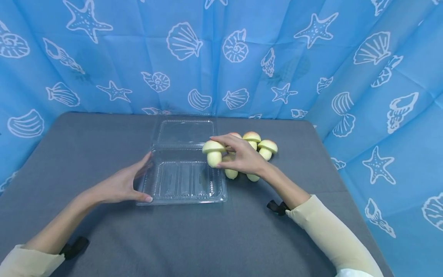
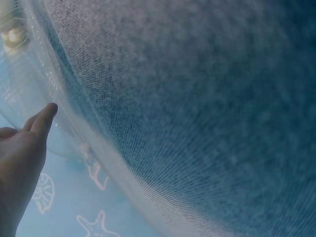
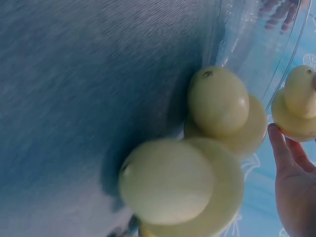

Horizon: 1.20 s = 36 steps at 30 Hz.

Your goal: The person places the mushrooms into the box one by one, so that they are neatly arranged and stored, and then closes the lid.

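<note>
At the far left, a cream sleeve (image 1: 32, 262) ends above a black device (image 1: 75, 247) worn at the wrist. The left hand (image 1: 119, 186) is spread wide, its thumb toward the near left corner of a clear plastic container (image 1: 180, 188) and its other fingers along the left rim; how firmly they touch it, I cannot tell. The container lies on the grey tabletop (image 1: 194, 242), its lid (image 1: 185, 132) folded open toward the blue curtain (image 1: 270, 23), which is printed with white shells and starfish.

Next comes the held piece — a pale yellow-green mushroom shape (image 1: 214, 154), upright with its cap on top, at the container's right side. The right hand (image 1: 243, 157) pinches it, the fingers up by the cap and the thumb low on the stalk.

Behind and below that hand sits a cluster of similar mushroom shapes (image 1: 268, 149), packed close together just beside the container — some partly hidden by the hand, a few with a reddish tinge on the cap. Farther right, a second black device (image 1: 278, 207) shows under the right wrist, by the other cream sleeve (image 1: 332, 234).
</note>
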Each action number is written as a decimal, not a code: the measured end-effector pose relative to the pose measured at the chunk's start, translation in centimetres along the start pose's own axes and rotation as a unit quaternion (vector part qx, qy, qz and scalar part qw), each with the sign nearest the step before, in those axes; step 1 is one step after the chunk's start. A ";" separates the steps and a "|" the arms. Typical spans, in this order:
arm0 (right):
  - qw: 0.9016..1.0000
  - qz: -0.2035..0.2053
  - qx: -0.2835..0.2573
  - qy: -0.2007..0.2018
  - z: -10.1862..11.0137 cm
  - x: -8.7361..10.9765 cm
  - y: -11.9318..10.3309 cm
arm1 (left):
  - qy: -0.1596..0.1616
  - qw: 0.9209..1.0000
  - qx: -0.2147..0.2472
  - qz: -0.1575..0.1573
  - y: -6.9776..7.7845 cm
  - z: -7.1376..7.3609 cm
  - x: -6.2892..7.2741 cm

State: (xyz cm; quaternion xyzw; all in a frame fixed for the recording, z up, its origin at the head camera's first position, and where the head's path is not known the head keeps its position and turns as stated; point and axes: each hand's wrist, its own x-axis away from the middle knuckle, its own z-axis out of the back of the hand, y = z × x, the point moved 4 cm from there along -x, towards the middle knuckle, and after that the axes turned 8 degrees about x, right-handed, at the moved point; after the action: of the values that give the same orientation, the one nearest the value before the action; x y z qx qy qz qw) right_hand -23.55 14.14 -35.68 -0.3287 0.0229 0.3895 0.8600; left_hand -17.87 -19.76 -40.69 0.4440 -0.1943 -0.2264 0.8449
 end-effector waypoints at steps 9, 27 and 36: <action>1.000 -0.006 -0.005 -0.013 -1.5 -1.8 -1.1 | 0.002 1.000 -0.007 0.003 0.0 0.0 0.0; 0.997 0.017 0.052 -0.046 -5.3 -4.2 -3.6 | 0.002 1.000 -0.012 0.000 0.1 -0.5 -0.2; 0.993 0.028 0.088 -0.071 -7.1 -5.4 -4.7 | -0.004 1.000 -0.002 0.002 0.1 -0.4 0.0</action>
State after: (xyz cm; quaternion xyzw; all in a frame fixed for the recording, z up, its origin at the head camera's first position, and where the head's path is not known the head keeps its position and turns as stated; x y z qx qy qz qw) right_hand -22.50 4.18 -37.09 -0.2231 0.0055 0.4325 0.8736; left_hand -17.66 -19.41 -40.81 0.4405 -0.1984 -0.2271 0.8456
